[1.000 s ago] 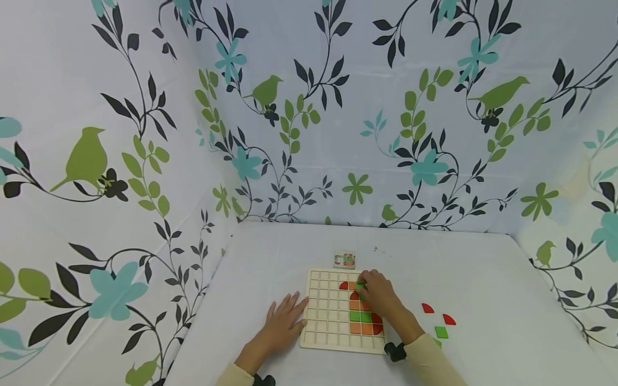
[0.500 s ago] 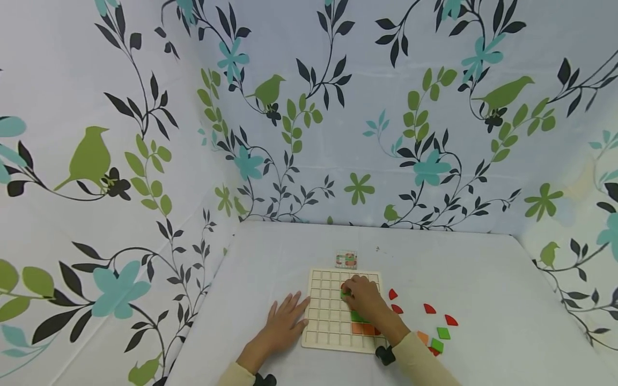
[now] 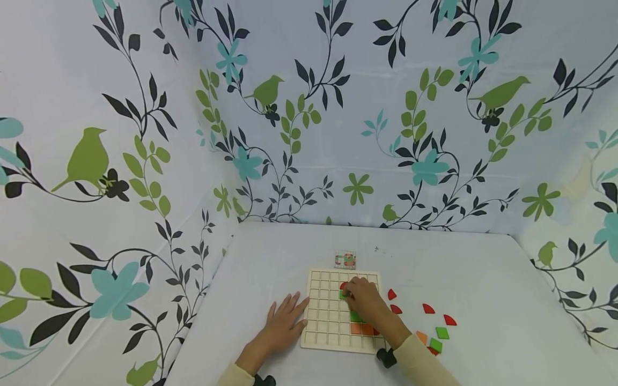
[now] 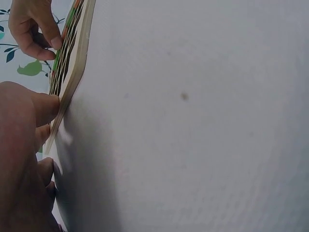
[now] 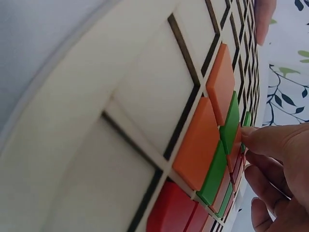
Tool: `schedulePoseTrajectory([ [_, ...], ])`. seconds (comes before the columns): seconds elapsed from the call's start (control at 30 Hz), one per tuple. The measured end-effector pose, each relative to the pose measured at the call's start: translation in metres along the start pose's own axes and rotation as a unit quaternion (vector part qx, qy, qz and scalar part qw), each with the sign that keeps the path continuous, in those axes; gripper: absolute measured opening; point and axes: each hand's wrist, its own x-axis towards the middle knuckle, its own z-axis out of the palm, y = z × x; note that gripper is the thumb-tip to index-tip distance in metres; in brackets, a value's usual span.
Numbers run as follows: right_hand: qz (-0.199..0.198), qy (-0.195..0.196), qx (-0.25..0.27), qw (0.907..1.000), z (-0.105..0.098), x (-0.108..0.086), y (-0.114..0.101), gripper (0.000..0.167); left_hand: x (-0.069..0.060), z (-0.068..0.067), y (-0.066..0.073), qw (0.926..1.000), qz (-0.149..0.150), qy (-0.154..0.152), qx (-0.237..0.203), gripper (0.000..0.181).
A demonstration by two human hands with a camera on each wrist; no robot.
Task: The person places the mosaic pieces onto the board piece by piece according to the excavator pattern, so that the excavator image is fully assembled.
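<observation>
The right hand is over the upper middle of a pale wooden grid board, thumb and fingers pinching a green tile at a cell just below a red piece. In the right wrist view, the thumb of the right hand meets the green tile, beyond rows of orange tiles and green ones. With fingers spread, the left hand lies on the table, its fingertips touching the board's left edge. The left wrist view shows the left hand against that edge.
A small patterned card lies behind the board. Right of the board are several loose pieces, among them a red quarter-round, a green tile and an orange piece. Flowered cloth surrounds the white table.
My right hand has shifted left across the board, from the right-hand columns toward the middle, and loose pieces beside the board have come into view. The left hand has stayed in place.
</observation>
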Motion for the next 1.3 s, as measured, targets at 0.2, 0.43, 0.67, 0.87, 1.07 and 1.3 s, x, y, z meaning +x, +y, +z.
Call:
schedulePoseTrajectory([
  [0.2,0.003,0.024,0.002,0.9997,-0.006,-0.006,0.000,0.008,-0.001,-0.001,0.002,0.9999,0.004,0.006,-0.007,0.059],
  [0.43,0.107,-0.006,0.003,0.9942,-0.028,-0.029,0.012,0.016,-0.001,0.000,0.002,0.9998,0.005,0.004,-0.017,0.059],
  [0.67,0.199,-0.042,0.026,0.9787,-0.063,-0.073,0.044,0.025,0.000,0.000,0.000,0.9999,0.007,0.000,-0.009,0.059],
  [0.87,0.255,-0.085,0.029,0.9627,-0.090,-0.119,0.080,0.035,0.002,-0.001,-0.001,0.9999,-0.003,-0.010,-0.005,0.059],
  [1.07,0.275,-0.108,0.057,0.9536,-0.104,-0.153,0.092,0.035,0.003,0.002,-0.004,0.9999,-0.011,-0.011,0.003,0.060],
  [1.3,0.265,-0.079,0.049,0.9598,-0.089,-0.159,0.095,0.020,0.003,0.001,-0.002,0.9999,-0.011,-0.008,-0.001,0.059],
])
